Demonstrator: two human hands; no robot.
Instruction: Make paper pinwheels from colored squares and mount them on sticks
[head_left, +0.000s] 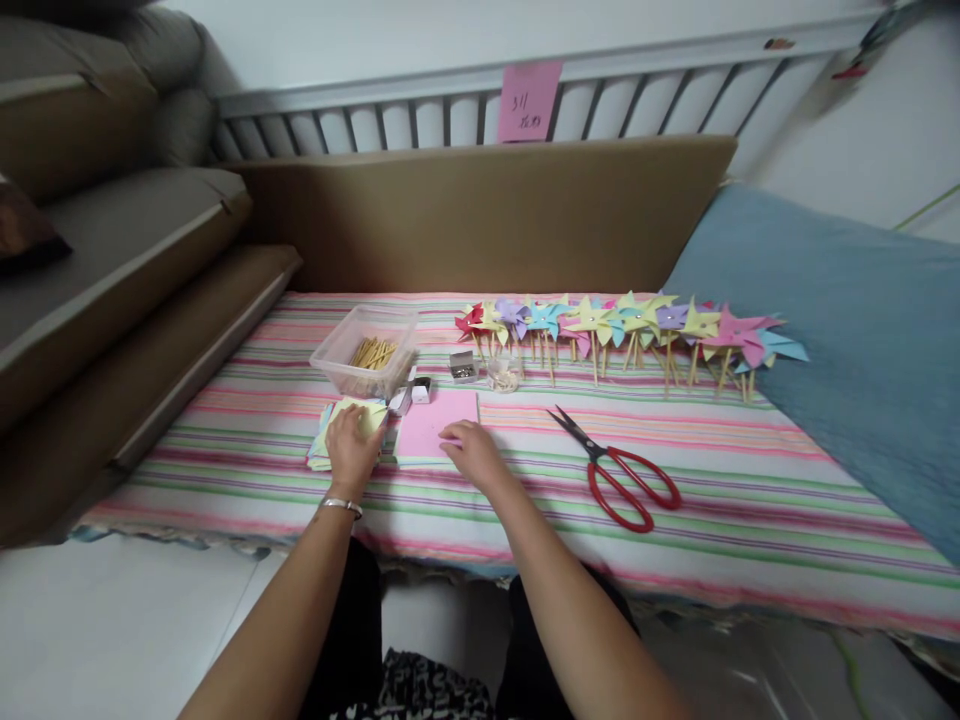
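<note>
Cloth (765,465): tub (341,380) toward back left, sticks (373,353) in it. Before tub — papers (321,445), left hand (352,440) on them. Just right of papers: sheets (431,415), right hand (472,455) at their right edge. Carton (422,391) at sheets' back left corner, near tub. Behind sheets: box (463,371), cup (504,381) just right of it. Pinwheels (592,322) in a row behind box and cup, running right. Scissors (596,453) right of right hand, before pinwheels. Board (480,220) behind cloth, rail (420,122) behind board — note (529,103) on rail. Cushions (150,240) left of cloth.
</note>
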